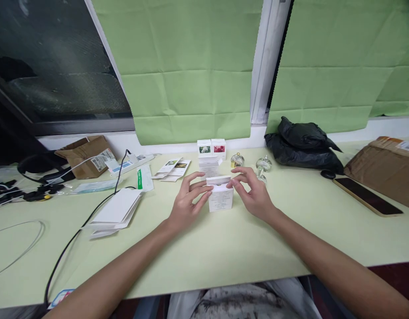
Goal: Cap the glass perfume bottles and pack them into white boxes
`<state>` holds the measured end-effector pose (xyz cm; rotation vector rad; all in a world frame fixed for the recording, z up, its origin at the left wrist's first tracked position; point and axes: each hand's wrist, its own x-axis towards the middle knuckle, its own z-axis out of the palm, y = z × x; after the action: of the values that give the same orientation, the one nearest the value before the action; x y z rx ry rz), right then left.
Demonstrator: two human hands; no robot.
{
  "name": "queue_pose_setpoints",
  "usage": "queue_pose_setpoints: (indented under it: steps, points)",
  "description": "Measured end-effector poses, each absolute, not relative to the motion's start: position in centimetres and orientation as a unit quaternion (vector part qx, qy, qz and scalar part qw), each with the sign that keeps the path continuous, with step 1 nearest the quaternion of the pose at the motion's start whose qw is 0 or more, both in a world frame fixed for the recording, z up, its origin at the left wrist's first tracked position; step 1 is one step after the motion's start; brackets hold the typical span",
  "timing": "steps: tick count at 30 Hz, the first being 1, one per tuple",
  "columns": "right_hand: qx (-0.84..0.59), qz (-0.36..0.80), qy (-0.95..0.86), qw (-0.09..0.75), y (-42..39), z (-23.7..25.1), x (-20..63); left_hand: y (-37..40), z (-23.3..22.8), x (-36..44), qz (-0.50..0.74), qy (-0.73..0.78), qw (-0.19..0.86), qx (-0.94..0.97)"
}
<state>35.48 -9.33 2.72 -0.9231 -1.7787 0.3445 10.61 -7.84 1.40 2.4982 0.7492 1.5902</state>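
The print on the small white box (221, 200) is too fine to read, and its side edges sit behind the fingertips of the left hand (186, 204) and right hand (254, 195). The brown parcel (383, 168) runs off the right edge. The labels on the two little boxes (211, 148) by the wall are too small to make out. A black cable (71, 241) drops out of sight over the front rim of the worktop (224, 248).

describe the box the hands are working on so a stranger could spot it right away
On the pale green table, straight below the window post, a small white carton stands between the left hand and right hand. Unlike the two picture-fronted boxes behind it, it shows plain printed text and a raised top flap.
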Motion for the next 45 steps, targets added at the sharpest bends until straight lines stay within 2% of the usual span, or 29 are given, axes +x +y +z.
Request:
queue_pose_setpoints:
  steps: [7,14,20,34,45]
  points:
    - [-0.342,0.093,-0.766,0.536,-9.0,3.1,35.4,-8.0,1.6,10.5,0.512,0.240,0.038,0.824]
    - [-0.331,0.084,-0.800,0.493,-8.9,3.1,35.8,-8.3,1.5,10.6,0.527,0.281,0.105,0.795]
    - [-0.317,0.072,-0.813,0.483,-8.9,3.0,35.7,-8.6,2.4,11.1,0.507,0.264,0.074,0.817]
    - [-0.305,0.076,-0.823,0.474,-8.8,2.8,35.8,-7.9,1.4,10.8,0.503,0.236,0.067,0.829]
    - [-0.287,0.149,-0.807,0.494,-8.5,1.4,35.1,-8.0,0.8,10.8,0.481,0.273,0.113,0.825]
